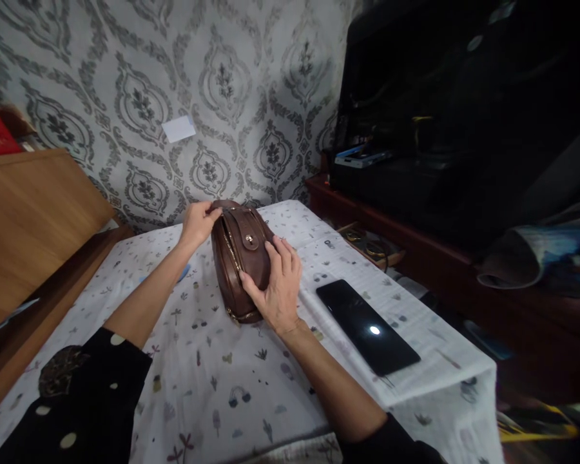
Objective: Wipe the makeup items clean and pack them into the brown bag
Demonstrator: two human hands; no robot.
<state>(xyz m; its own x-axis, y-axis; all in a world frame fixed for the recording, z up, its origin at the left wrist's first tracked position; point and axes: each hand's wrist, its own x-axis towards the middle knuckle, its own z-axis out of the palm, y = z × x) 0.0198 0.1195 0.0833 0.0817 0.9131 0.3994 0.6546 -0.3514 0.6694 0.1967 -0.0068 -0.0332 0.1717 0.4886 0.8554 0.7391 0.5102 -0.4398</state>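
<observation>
A small brown leather handbag [244, 261] with gold zippers and a round metal stud on a tab lies on the patterned cloth. At its far left end my left hand [199, 222] is closed in a pinch, by the top of the long zipper; what exactly is between the fingertips is hidden. My right hand [278, 283] grips the near right side of the bag, thumb at the zipper edge and fingers bent over the leather. The zipper line looks closed along the part that shows.
A black smartphone [367, 327] lies right of the bag on the white printed cloth [232, 412]. Something blue [183, 272] shows partly behind my left forearm. A wooden board [38, 219] rises at left, a dark television [464, 122] at right. A patterned wall stands behind.
</observation>
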